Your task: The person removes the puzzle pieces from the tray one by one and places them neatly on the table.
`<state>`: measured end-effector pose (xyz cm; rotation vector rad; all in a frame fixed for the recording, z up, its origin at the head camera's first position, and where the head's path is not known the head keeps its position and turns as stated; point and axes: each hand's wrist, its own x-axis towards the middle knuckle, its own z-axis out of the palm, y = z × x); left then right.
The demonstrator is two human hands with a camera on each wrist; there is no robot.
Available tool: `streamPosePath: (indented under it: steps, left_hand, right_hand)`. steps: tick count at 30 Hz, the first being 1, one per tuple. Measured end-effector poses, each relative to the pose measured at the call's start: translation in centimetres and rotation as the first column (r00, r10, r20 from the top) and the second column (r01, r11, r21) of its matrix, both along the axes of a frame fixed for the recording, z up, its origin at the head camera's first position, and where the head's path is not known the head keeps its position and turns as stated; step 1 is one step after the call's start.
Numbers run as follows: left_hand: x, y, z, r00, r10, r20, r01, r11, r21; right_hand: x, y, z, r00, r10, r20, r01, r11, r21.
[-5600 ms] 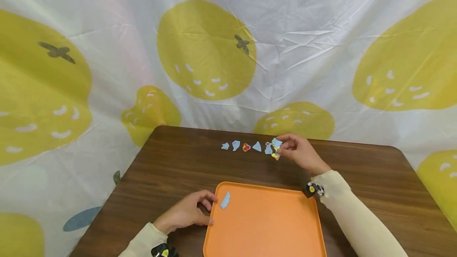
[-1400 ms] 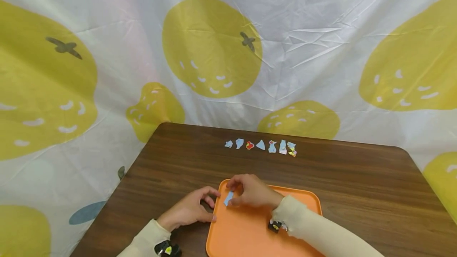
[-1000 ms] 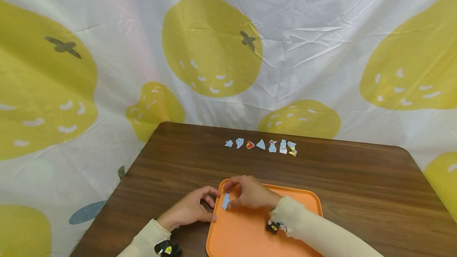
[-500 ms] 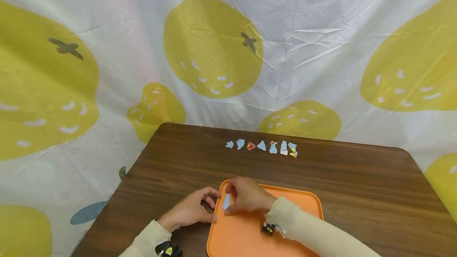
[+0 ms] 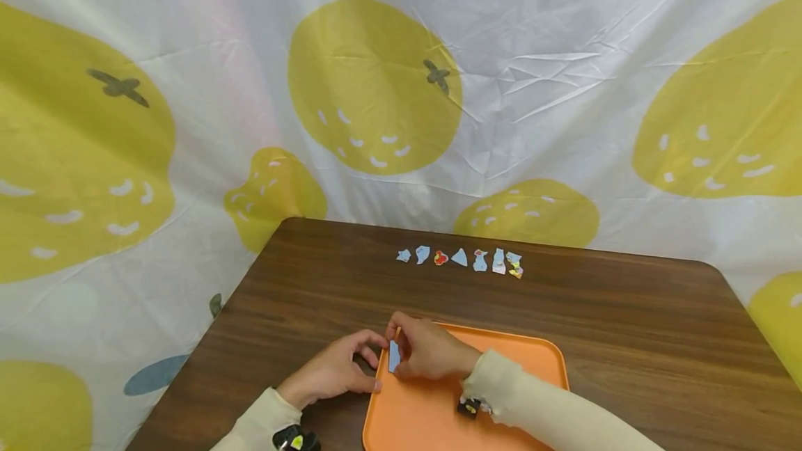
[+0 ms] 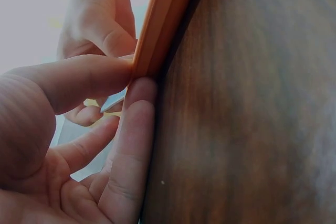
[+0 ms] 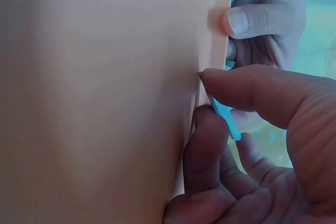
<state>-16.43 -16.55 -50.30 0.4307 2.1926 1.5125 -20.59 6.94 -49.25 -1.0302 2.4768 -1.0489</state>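
Note:
In the head view, a narrow light-blue piece [image 5: 394, 356] of thin card or paper is at the inner left edge of the orange tray [image 5: 476, 336]. My right hand [image 5: 432, 350] pinches it between thumb and fingers. The right wrist view shows the blue piece [image 7: 227, 118] tilted up against the tray's side wall [image 7: 218, 45]. My left hand [image 5: 335, 371] holds that side of the tray from outside. Its thumb [image 7: 252, 20] lies on the rim in the right wrist view, and in the left wrist view its fingers [image 6: 134, 140] press along the outer wall.
Several small cut pieces stand in a row near the back of the dark wooden table [image 5: 326, 277]: a blue triangle [image 5: 460, 257], a red piece [image 5: 441, 257], a yellow-marked piece [image 5: 514, 264] and others. A white curtain [image 5: 401, 200] with yellow fruit prints hangs behind.
My right hand has come from the row's right end, where it released the colourful pieces, to the tray. It has shifted the blue piece left to the rim. My left hand stays put.

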Motion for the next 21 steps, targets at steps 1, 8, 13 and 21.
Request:
streamPosePath:
  steps: [1, 8, 13, 21]
  left_hand:
    - [0.0, 0.0, 0.0, 1.000, -0.001, -0.001, 0.001, 1.000, -0.001]
    - [0.0, 0.2, 0.1, 1.000, -0.001, -0.002, 0.001, 1.000, -0.006]
    - [0.0, 0.2, 0.2, 1.000, -0.002, 0.008, 0.002, 1.000, -0.005]
    - [-0.1, 0.1, 0.1, 1.000, -0.005, 0.020, 0.005, 1.000, -0.017]
  right_hand:
    - [0.0, 0.1, 0.0, 1.000, 0.002, 0.019, -0.002, 1.000, -0.008]
    - [-0.3, 0.5, -0.2, 0.997, 0.028, 0.074, -0.022, 0.996, -0.084]
    - [-0.4, 1.0, 0.1, 0.998, 0.030, 0.063, -0.023, 0.994, -0.108]
    - [-0.6, 2.0, 1.4, 0.995, 0.014, 0.102, 0.004, 0.984, -0.177]
